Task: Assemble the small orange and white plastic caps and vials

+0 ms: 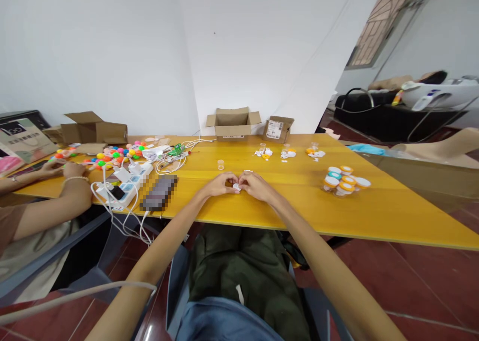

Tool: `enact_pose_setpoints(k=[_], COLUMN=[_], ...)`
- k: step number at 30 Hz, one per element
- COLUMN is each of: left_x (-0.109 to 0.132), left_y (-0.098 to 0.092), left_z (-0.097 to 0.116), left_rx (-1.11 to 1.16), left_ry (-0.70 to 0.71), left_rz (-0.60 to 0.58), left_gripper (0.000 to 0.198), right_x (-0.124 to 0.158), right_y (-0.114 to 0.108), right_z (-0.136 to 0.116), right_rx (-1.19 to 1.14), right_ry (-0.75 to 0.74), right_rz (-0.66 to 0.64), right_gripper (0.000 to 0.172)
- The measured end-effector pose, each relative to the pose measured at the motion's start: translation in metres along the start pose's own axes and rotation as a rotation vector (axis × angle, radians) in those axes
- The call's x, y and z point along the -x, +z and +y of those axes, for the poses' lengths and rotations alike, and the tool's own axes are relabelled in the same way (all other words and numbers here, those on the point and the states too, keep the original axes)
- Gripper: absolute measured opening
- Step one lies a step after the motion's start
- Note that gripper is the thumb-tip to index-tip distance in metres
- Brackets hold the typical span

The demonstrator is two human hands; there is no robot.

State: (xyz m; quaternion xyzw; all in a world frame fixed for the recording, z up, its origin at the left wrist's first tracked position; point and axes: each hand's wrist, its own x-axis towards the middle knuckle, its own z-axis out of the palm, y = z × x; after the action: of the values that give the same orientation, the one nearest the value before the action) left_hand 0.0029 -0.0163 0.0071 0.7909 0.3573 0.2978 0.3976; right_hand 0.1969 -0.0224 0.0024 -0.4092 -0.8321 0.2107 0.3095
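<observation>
My left hand and my right hand meet on the yellow table just in front of me. Both pinch a small white piece between their fingertips. What the piece is stays too small to tell. A small clear cup stands a little beyond my left hand. A tiny white item lies just past my right hand.
A cluster of small tubs with orange and teal lids sits to the right. Small white and orange pieces lie farther back, before two open cardboard boxes. Left: a phone, power strip with cables, coloured balls, another person's hands.
</observation>
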Motion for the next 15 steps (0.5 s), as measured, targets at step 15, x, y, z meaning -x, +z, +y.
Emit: enact_pose_setpoints(k=[15], left_x=[0.0001], left_y=[0.0001], left_z=[0.0004], left_rx=[0.001], left_ry=[0.016], left_rz=[-0.002], left_gripper=[0.026], right_x=[-0.0006], right_y=[0.0026], right_z=[0.0032], right_rx=[0.027], right_ry=[0.053], right_rz=[0.057], right_gripper=[0.013])
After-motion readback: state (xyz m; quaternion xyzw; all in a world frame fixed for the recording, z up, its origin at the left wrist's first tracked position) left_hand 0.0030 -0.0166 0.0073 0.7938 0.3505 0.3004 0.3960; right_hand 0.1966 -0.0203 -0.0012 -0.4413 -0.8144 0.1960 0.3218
